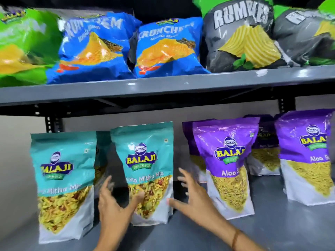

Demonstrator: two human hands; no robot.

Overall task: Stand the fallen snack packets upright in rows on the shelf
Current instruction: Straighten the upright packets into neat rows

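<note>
On the lower shelf [181, 236] a teal Balaji mix packet [145, 160] stands upright in the middle. My left hand [114, 203] is at its lower left, fingers spread, with the thumb lying against the packet's front. My right hand [190, 196] hovers at its lower right, fingers apart, the thumb tip at the packet's edge. Neither hand closes around it. A second teal packet [63, 178] stands upright to the left, with another teal packet [101, 156] partly hidden behind. Purple Aloo Sev packets [228, 160] [308, 151] stand upright to the right, with more behind them.
The grey upper shelf [163, 87] carries a green chip bag [23, 44], blue chip bags [168, 48] and grey Rumbles bags [241, 37] leaning back. Black slotted uprights [52, 122] flank the lower bay. Bare shelf floor lies in front of the packets.
</note>
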